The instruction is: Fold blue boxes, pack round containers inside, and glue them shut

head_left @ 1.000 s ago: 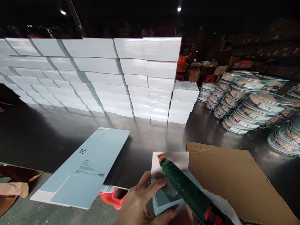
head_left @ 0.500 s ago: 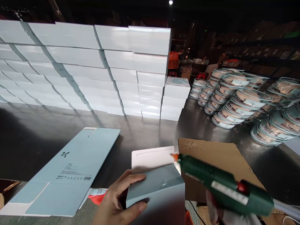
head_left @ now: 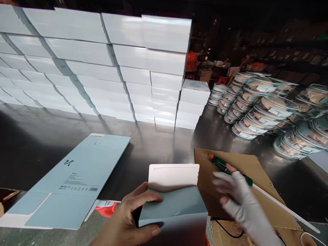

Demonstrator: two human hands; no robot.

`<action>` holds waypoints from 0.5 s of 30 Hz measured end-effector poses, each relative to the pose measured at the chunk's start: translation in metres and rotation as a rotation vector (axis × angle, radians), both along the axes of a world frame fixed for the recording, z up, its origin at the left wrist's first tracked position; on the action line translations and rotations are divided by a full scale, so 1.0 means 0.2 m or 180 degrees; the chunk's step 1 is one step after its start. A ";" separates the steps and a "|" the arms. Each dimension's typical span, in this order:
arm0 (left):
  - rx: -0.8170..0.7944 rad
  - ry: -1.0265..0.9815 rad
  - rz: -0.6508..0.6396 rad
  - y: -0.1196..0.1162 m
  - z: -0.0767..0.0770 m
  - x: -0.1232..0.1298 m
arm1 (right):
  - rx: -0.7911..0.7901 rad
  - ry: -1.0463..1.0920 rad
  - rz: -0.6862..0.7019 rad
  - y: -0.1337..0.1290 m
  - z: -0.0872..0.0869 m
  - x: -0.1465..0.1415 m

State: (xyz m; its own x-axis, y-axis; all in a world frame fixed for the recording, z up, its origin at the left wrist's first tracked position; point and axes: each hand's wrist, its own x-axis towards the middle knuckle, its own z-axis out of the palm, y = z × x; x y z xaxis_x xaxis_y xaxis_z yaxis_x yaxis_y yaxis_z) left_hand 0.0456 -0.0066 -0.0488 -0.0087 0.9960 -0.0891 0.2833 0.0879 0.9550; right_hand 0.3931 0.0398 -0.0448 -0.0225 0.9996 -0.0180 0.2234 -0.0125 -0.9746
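Note:
My left hand [head_left: 135,217] grips a light-blue box [head_left: 176,208] at its left side, fingers on top and thumb on the front. The box's white flap [head_left: 173,176] stands up at the far edge. My right hand [head_left: 238,198], in a pale fingerless glove, is a little blurred, with its fingers apart beside the hot glue gun [head_left: 220,164]. The dark green gun lies on a cardboard sheet [head_left: 246,167], its orange nozzle pointing away to the left. A clear glue stick [head_left: 284,206] juts from its rear. Part of the gun is hidden behind my hand.
A flattened light-blue carton [head_left: 77,174] lies at the left of the dark metal table [head_left: 153,147]. White boxes [head_left: 123,75] form a high wall behind. Stacked clear-lidded round containers [head_left: 263,112] stand at the right. A black cable [head_left: 230,234] hangs below the table edge.
My right hand has moved the glue gun from the box flap to the cardboard, laid it down and opened its fingers. My left hand still holds the box.

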 end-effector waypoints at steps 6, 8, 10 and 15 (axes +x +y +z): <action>0.0601 -0.1172 0.0310 0.00 -0.09 0.10 | 0.0248 0.0678 0.1646 -0.04 -0.06 -0.38; 0.0973 -0.1767 0.0340 0.03 -0.10 0.13 | 0.0631 0.0162 0.1661 -0.03 -0.07 -0.37; 0.1227 -0.1901 0.0158 0.06 -0.10 0.13 | 0.1090 -0.0426 0.1827 0.00 -0.06 -0.34; 0.0931 -0.1152 -0.0845 0.13 -0.04 0.05 | 0.2222 -0.0795 0.2237 0.09 0.03 -0.34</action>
State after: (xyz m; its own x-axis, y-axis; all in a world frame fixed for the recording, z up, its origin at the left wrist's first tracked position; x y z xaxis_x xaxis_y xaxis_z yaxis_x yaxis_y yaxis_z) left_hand 0.0563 0.0187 -0.0576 0.2268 0.9434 0.2419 -0.0923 -0.2265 0.9696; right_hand 0.3254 0.0581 -0.0387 -0.6835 0.5509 0.4789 0.1591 0.7528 -0.6388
